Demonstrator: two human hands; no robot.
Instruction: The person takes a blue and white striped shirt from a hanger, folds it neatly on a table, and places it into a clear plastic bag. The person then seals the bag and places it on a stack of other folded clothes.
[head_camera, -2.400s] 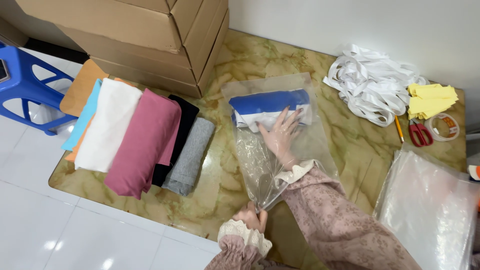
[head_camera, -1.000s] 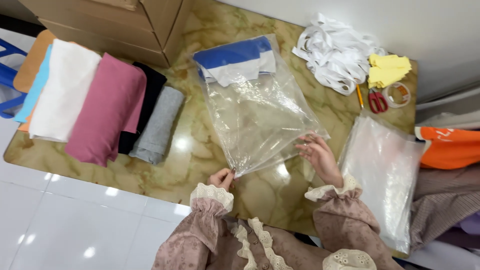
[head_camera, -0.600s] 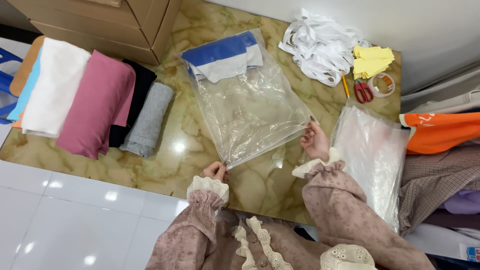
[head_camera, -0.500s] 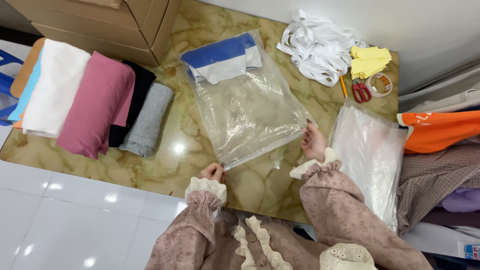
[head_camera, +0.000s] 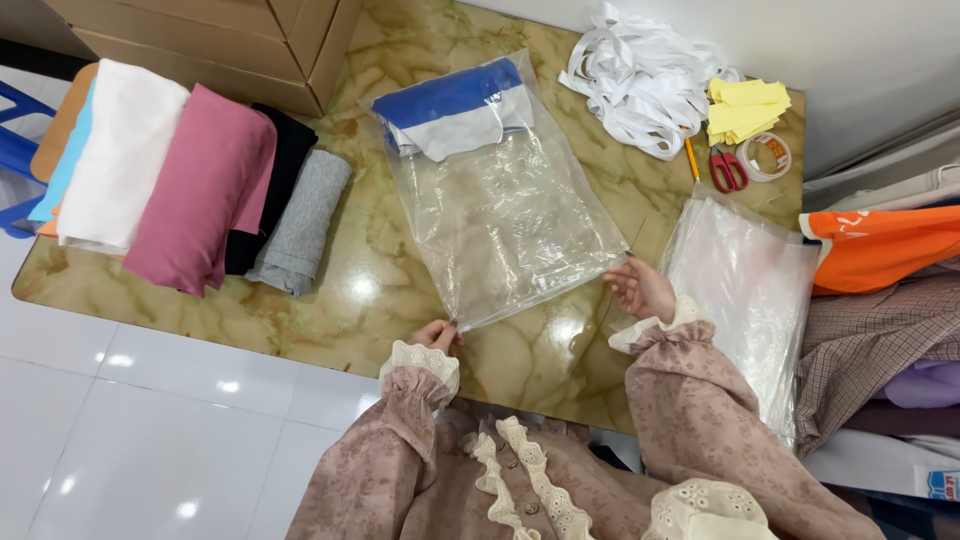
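Fingers (head_camera: 445, 330) of the left hand (head_camera: 432, 335) pinch the near-left corner of the clear plastic bag (head_camera: 510, 215), and the right hand (head_camera: 640, 288) grips its near-right corner; the bag lies flat mid-surface (head_camera: 370, 290), folded blue-and-white cloth (head_camera: 455, 110) inside at its far end, rolled garments (head_camera: 200, 185) along the left edge

Folded cloths (head_camera: 190, 180); white straps (head_camera: 635, 80); red scissors (head_camera: 728, 172); cardboard boxes (head_camera: 220, 40)
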